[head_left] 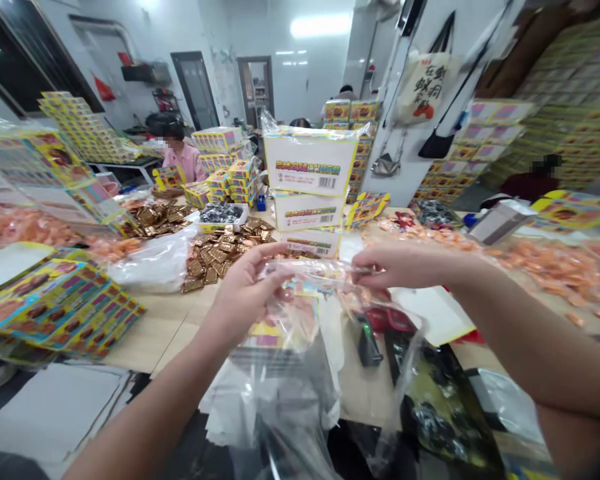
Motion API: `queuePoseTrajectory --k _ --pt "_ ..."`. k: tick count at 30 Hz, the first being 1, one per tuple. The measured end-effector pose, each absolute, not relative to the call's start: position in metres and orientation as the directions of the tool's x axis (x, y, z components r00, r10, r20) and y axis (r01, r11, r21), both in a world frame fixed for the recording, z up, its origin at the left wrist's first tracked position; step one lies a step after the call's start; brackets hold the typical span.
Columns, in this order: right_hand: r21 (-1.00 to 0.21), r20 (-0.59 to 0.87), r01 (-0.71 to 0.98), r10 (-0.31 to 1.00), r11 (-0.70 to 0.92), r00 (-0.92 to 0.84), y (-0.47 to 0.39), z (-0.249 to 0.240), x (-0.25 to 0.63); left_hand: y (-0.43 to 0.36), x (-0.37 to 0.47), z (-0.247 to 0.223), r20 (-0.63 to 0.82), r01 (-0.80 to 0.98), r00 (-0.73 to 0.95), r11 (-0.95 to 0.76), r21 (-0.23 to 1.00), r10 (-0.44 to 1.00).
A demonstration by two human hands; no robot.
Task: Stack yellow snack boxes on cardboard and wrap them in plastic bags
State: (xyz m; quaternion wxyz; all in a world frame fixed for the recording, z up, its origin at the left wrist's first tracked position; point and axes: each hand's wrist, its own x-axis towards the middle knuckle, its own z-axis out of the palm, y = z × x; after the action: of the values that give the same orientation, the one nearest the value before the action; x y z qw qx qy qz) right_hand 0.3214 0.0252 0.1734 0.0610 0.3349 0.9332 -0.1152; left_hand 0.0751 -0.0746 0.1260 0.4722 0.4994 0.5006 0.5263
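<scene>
The person's left hand point(253, 293) is pinching one side of the mouth of a clear bag point(300, 320), and the right hand point(390, 263) is pinching the other side between thumb and fingers. The bag is hanging over the near edge of the table point(175, 327), in front of a stack of boxes point(310, 167). Gold packets point(215, 253) are lying left of the stack, and orange packets point(545, 280) are spreading to the right. Across the table, a person in pink point(183, 160) is sitting near more boxes.
</scene>
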Motion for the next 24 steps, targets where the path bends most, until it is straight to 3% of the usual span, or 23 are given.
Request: queuePoseTrajectory --k 2,4,7,9,11,12,14,15,17,19,21,24 --pt "-0.160 -0.138 0.695 0.682 0.701 -0.718 0.033 0.168 0.323 -0.089 0.051 0.118 -0.008 -0.078 -0.072 0.003 0.997 0.997" --pt "-0.084 0.131 0.741 0.745 0.666 -0.654 0.040 0.163 0.304 -0.104 0.033 0.096 -0.101 -0.129 -0.080 0.090 0.988 0.992" --pt "0.171 0.446 0.707 0.586 0.686 -0.677 0.050 0.145 0.243 -0.132 0.011 0.047 -0.152 -0.045 -0.195 0.146 0.988 0.969" --pt "0.309 0.440 0.610 0.459 0.730 -0.772 0.056 0.120 0.193 -0.153 -0.003 0.019 0.013 0.249 -0.336 0.076 0.965 0.942" --pt "0.366 0.331 0.471 0.361 0.802 -0.872 0.062 0.089 0.147 -0.169 -0.015 0.008 0.334 0.632 -0.390 -0.015 0.775 0.858" --pt "0.376 0.271 0.396 0.309 0.838 -0.911 0.064 0.075 0.128 -0.173 -0.019 0.010 0.485 0.770 -0.330 -0.066 0.635 0.810" --pt "0.369 0.177 0.277 0.226 0.887 -0.958 0.064 0.054 0.104 -0.168 -0.023 0.020 0.592 0.883 -0.071 -0.226 0.412 0.803" --pt "0.346 0.166 0.273 0.228 0.898 -0.959 0.062 0.049 0.098 -0.160 -0.023 0.025 0.539 0.877 0.091 -0.324 0.355 0.837" --pt "0.252 0.247 0.411 0.352 0.876 -0.903 0.049 0.050 0.100 -0.136 -0.019 0.030 0.326 0.837 0.338 -0.441 0.325 0.883" --pt "0.102 0.426 0.607 0.517 0.788 -0.742 0.025 0.056 0.117 -0.113 -0.014 0.023 0.175 0.853 0.391 -0.427 0.300 0.904" --pt "-0.036 0.567 0.681 0.576 0.731 -0.588 -0.011 0.054 0.141 -0.100 -0.009 0.011 0.149 0.877 0.366 -0.394 0.276 0.918" --pt "-0.069 0.560 0.657 0.574 0.751 -0.597 -0.068 0.023 0.173 -0.103 -0.007 -0.001 0.217 0.895 0.308 -0.360 0.265 0.926"
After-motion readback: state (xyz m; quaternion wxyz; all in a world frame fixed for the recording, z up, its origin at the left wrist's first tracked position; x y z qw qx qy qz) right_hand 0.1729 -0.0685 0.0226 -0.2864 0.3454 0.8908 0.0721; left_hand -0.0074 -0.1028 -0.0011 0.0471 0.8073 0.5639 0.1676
